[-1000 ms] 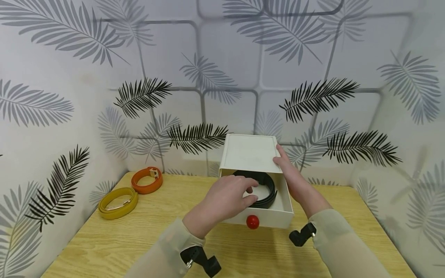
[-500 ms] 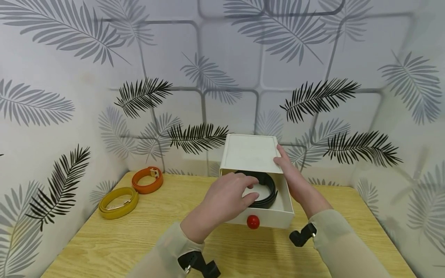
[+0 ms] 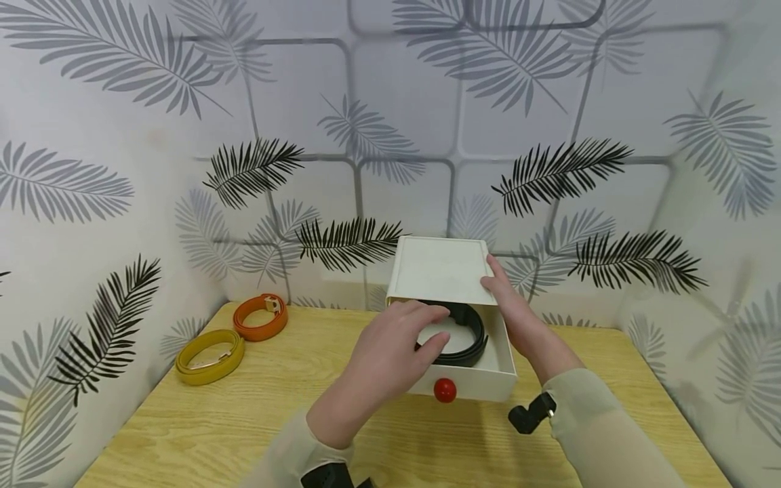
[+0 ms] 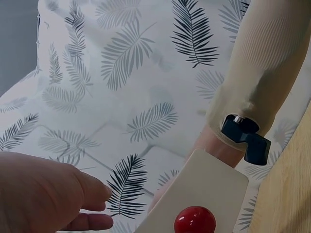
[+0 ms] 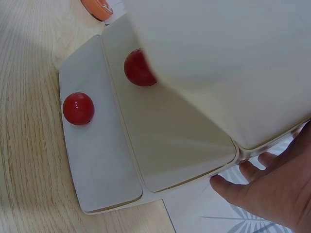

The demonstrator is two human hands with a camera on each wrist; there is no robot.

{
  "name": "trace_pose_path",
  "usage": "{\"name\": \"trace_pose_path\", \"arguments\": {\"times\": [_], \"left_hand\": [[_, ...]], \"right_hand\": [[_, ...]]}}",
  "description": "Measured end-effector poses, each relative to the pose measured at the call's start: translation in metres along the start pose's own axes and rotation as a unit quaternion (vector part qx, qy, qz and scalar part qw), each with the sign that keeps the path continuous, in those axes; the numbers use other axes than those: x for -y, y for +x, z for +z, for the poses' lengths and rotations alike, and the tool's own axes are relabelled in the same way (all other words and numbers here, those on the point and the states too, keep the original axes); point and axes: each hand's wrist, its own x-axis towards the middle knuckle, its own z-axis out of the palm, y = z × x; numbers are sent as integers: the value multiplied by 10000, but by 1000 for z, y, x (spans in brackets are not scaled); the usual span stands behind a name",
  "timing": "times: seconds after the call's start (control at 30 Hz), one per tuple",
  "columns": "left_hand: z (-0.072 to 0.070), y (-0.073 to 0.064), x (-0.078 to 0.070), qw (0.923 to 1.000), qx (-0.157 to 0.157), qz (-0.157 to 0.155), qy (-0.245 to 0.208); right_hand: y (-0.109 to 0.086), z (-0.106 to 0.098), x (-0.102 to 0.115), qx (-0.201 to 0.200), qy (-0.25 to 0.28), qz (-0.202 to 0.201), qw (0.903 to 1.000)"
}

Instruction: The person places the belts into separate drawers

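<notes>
A small white drawer cabinet [image 3: 439, 268] stands near the wall, its top drawer [image 3: 482, 385] pulled out by a red knob-fronted face. Inside that drawer lies a coiled black belt [image 3: 477, 339]. Over the drawer's left side, my left hand [image 3: 387, 349] hovers with thumb and fingers apart, loosely bent; nothing shows between them in the left wrist view, where the hand [image 4: 43, 196] is left of the drawer front. My right hand [image 3: 515, 308] rests against the cabinet's right side, thumb at the top edge. Its fingers look fairly straight along the side in the right wrist view.
An orange coiled belt [image 3: 260, 333] and a yellow coiled belt [image 3: 210, 373] lie at the table's back left. Below the pulled-out drawer, two closed drawers with red knobs [image 5: 78, 108] show in the right wrist view. Leaf-patterned walls bound the wooden table [image 3: 274, 400].
My left hand has drawn slightly back and left from over the black belt, uncovering more of its coil. The right hand, cabinet and belts stay put.
</notes>
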Motion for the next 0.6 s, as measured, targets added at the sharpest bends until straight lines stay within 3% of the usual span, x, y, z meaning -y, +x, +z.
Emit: {"name": "trace_pose_path", "arguments": {"times": [0.1, 0.17, 0.43, 0.53, 0.6], "left_hand": [[-2, -5, -3, 9997, -162, -43, -204], [-4, -8, -5, 9992, -248, -116, -281], [-6, -16, -10, 9972, -463, -203, -545], [-6, -20, -12, 9957, -514, -134, -752], [-7, -22, -13, 9943, -491, -147, -937]], "right_hand": [[8, -6, -12, 15, -23, -246, 9997], [24, -16, -33, 90, 57, -546, 9984], [71, -43, -79, 161, 196, -745, 9969], [75, -45, -86, 233, 283, -911, 9952], [57, -34, -63, 195, 181, -740, 9969]]}}
